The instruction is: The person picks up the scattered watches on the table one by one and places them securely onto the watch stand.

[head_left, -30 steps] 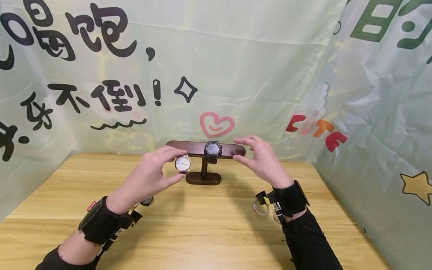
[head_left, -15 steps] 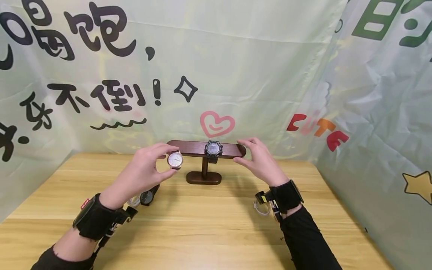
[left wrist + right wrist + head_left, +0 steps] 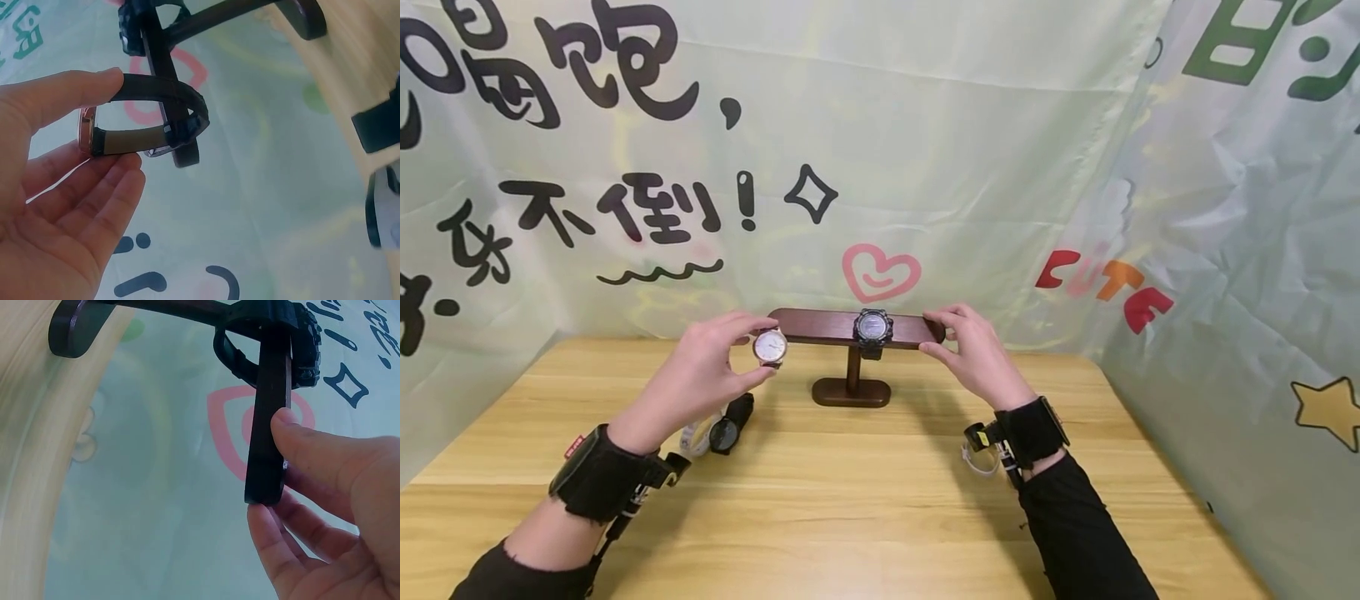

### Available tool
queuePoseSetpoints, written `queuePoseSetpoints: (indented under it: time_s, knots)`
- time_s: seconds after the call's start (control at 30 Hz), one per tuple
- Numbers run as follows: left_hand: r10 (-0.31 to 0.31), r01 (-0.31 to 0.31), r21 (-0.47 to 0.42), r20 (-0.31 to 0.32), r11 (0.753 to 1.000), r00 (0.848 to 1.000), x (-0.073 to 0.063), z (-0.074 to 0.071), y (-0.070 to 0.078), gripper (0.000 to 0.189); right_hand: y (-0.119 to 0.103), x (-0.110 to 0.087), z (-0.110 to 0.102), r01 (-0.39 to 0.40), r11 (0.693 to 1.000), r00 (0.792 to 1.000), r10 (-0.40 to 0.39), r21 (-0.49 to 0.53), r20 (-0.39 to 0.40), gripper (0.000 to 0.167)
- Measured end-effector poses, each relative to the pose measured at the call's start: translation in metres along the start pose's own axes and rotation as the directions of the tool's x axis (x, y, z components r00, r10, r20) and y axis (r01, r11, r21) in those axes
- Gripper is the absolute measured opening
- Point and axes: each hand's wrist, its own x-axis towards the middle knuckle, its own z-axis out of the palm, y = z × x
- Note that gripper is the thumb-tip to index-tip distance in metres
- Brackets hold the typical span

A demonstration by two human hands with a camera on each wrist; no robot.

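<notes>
In the head view my left hand [image 3: 692,362] pinches a wristwatch [image 3: 770,347] by its case, thumb below and fingers above. The watch has a white dial, a rose-gold rim and a dark strap. Its strap forms a closed loop [image 3: 187,100] in the left wrist view, overlapping the end of the stand's bar there. The dark brown T-shaped watch stand [image 3: 820,326] stands upright on the table. A chunky black digital watch [image 3: 872,328] sits around its bar, right of the middle. At the bar's right end, my right hand [image 3: 973,358] grips it between thumb and fingers.
On the wooden table [image 3: 850,517], a black watch [image 3: 724,435] and a white-strapped watch [image 3: 694,440] lie below my left forearm. Another pale-strapped watch [image 3: 977,462] lies partly hidden by the right wrist camera. A printed cloth backdrop [image 3: 985,167] hangs behind the stand.
My left hand has carried the white-dial watch leftward, from in front of the bar to its left end. My right fingers have closed in on the bar's right end. The stand stays put.
</notes>
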Motion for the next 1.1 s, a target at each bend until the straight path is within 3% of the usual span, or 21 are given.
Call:
queuePoseSetpoints:
  time_s: [0.3, 0.57, 1.1]
  knots:
    - [0.0, 0.001, 0.051, -0.01, 0.999, 1.0, -0.004, -0.01, -0.012, 0.053, 0.003, 0.001, 0.0, 0.004, 1.0, 1.0, -0.004, 0.007, -0.013, 0.052]
    - [-0.04, 0.039, 0.075, 0.011, 0.996, 0.999, -0.003, -0.014, -0.023, 0.053, 0.003, 0.001, 0.001, 0.003, 1.0, 1.0, -0.003, 0.009, -0.014, 0.052]
    - [-0.093, 0.093, -0.004, 0.061, 0.996, 0.994, 0.018, -0.008, -0.033, 0.054, 0.003, 0.0, 0.0, -0.004, 1.0, 1.0, 0.004, 0.015, 0.003, 0.053]
